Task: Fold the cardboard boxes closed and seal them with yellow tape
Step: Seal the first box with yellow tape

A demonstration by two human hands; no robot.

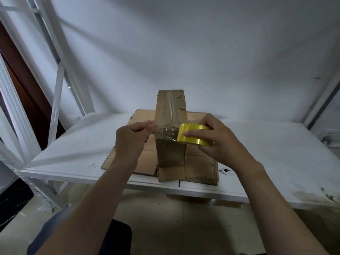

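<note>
A narrow closed cardboard box (170, 157) lies on top of flattened cardboard boxes (200, 166) on the white table (73, 153), its long top face running away from me with old clear tape along its seam. My right hand (217, 142) grips a yellow tape roll (193, 134) just above the box's near end. My left hand (132, 137) pinches the free end of the tape, and a short translucent strip (166, 133) stretches between the two hands across the box.
White metal shelf posts (58, 92) rise at the left and a white wall stands behind the table. A small round white object (224, 170) lies by the table's front edge. A wall socket (328, 134) sits at far right. More cardboard lies under the table.
</note>
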